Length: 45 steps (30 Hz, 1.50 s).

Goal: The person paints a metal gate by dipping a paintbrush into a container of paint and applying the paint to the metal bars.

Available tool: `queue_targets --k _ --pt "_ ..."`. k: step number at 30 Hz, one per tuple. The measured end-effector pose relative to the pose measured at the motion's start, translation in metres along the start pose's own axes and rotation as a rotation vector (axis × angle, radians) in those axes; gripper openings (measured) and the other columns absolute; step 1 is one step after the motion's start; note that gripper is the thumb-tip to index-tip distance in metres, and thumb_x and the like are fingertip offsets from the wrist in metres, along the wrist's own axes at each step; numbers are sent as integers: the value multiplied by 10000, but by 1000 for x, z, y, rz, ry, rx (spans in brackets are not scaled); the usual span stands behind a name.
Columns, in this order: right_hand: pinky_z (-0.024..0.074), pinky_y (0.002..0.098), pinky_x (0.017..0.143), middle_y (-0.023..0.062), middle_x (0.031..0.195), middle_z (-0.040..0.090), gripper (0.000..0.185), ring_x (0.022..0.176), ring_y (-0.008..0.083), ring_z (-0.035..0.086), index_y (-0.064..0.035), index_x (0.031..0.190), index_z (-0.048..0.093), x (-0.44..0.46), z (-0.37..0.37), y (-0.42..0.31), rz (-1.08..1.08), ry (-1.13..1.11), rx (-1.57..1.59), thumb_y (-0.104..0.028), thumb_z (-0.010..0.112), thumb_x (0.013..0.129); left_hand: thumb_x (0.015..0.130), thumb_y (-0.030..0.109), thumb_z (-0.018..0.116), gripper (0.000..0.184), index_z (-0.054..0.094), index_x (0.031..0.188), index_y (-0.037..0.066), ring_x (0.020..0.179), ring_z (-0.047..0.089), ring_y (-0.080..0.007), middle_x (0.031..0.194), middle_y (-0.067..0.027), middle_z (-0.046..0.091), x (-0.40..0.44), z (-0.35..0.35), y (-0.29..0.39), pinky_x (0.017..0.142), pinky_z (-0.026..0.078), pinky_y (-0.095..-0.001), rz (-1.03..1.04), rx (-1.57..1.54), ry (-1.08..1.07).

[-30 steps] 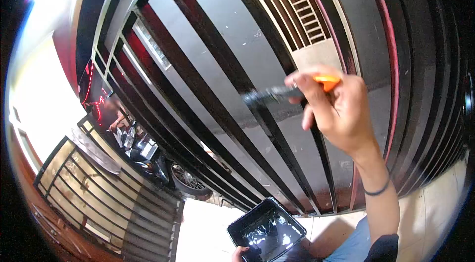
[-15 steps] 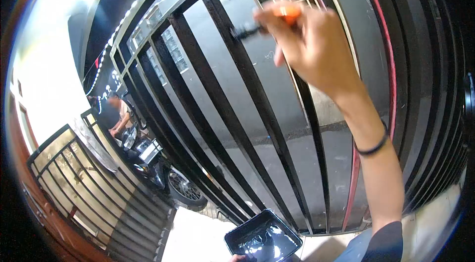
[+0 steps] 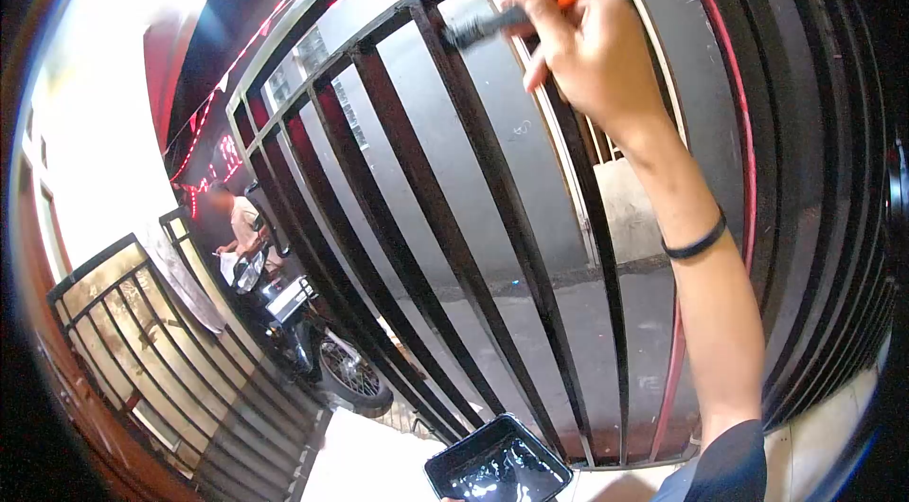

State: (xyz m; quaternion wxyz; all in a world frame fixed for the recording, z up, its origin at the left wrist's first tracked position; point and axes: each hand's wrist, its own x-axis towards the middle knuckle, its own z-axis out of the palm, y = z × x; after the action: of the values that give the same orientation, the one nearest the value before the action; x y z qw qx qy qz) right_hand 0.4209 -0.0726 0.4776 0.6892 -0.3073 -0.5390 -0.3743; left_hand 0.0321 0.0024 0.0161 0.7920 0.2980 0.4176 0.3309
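My right hand (image 3: 592, 57), with a black band on the wrist, is closed around a paintbrush (image 3: 492, 26) with an orange handle. The dark bristles touch an upright bar (image 3: 464, 95) of the black metal gate, near its top rail. Low in the view is a black tray (image 3: 499, 466) holding shiny dark liquid. Only a sliver of my left hand (image 3: 453, 500) shows at the tray's near edge, and its fingers are mostly hidden.
Beyond the gate are a grey wall (image 3: 521, 137) and a paved lane. At the left, a person (image 3: 244, 223) is by a parked motorcycle (image 3: 303, 317). A lower barred fence (image 3: 142, 350) with a cloth over it stands nearer.
My right hand and the brush have moved up along the gate bar to near the top rail. The view has shifted, and the tray sits lower in it, hiding more of my left hand.
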Motion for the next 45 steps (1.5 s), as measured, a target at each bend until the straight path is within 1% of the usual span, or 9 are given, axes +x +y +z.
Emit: queue_targets --k 13,15,19,24,27,33,37,41,45 --pt "566 288 510 98 663 722 420 529 196 731 -1 894 722 28 -4 -1 82 -39 -71 -368 604 1060 849 333 661 384 657 1115 56 941 719 -282 1018 -121 734 -1 1 1 880 587 -447 6 -8 -8" --pt "561 297 502 96 660 721 425 527 196 730 -1 885 722 30 8 1 -22 56 21 -369 603 1060 850 333 663 382 657 1113 56 940 719 -282 1016 -121 734 -3 0 2 878 588 -447 5 0 -5" --pt "551 313 499 97 627 703 415 527 199 729 5 882 719 29 -2 -6 86 -103 -94 -355 608 1057 850 333 665 379 658 1110 57 937 720 -280 1012 -120 734 -3 -1 2 875 590 -446 11 3 -6" --pt "554 326 506 110 610 698 446 525 194 727 -10 809 706 34 12 -10 -3 47 12 -361 597 1061 851 334 669 375 659 1106 58 934 721 -279 1007 -120 735 -5 0 1 872 592 -445 6 6 -8" --pt "565 326 519 104 559 676 428 533 207 732 8 829 723 27 2 -18 107 -141 -165 -320 586 1066 852 334 671 373 659 1104 59 932 722 -278 1005 -120 735 -5 -1 0 869 593 -445 10 3 -9" --pt "553 280 512 98 609 702 468 539 207 734 -14 800 711 23 10 -8 -51 27 -28 -376 587 1070 853 335 675 369 660 1099 60 928 723 -276 999 -119 736 -6 -3 0 865 595 -444 14 1 -15" --pt "543 294 510 99 575 675 423 528 196 726 -11 814 705 1 0 -24 69 -134 -74 -342 608 1059 854 335 677 366 660 1096 61 926 724 -275 995 -119 736 -8 -8 2 862 596 -443 11 -1 -15" --pt "527 301 491 110 550 649 384 493 180 698 13 820 706 -63 -32 -61 456 -338 -138 -280 619 1053 854 335 680 363 661 1092 62 923 725 -274 992 -118 737 -11 -13 2 859 598 -443 10 12 -15" --pt "520 312 489 105 523 626 379 497 184 697 13 844 713 -74 -38 -54 347 -191 -137 -285 615 1057 855 336 683 360 661 1089 62 920 725 -273 988 -118 737 -15 -15 3 856 599 -442 27 42 -14"
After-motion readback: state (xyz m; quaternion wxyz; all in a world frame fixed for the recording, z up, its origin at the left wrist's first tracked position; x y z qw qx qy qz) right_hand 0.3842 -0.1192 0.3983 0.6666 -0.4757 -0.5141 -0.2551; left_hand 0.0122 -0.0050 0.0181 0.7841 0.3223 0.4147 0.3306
